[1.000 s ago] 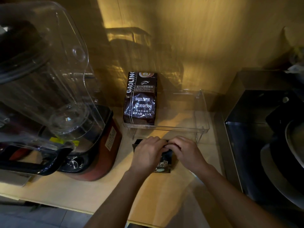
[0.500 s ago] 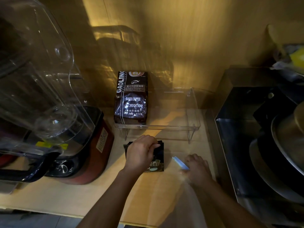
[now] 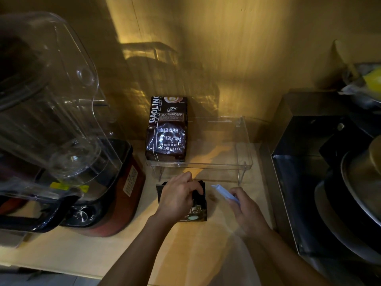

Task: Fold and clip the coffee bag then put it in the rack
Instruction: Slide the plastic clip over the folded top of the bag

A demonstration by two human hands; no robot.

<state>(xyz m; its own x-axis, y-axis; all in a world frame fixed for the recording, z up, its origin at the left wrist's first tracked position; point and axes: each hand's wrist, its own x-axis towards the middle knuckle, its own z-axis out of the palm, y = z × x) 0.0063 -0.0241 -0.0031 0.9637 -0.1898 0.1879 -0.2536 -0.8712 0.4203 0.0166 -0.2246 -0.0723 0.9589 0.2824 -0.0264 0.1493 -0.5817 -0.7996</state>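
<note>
Half the coffee bag [image 3: 198, 211] hides under the left hand [image 3: 178, 198].

A red-bodied blender with a clear plastic sound cover and black handle [image 3: 68, 153] stands at the left edge of the pale wooden counter [image 3: 86, 252], a round dial low on its front. A large dark foil bag printed GAOLING BAKED COFFEE [image 3: 167, 131] stands upright near the back edge, against the yellow-lit wall [image 3: 237, 48]. At the right edge sits a stainless steel box [image 3: 299, 182] holding stacked round metal pans [image 3: 354, 199]. Something yellow [image 3: 374, 81] lies by the back right corner, too blurred to identify.
</note>
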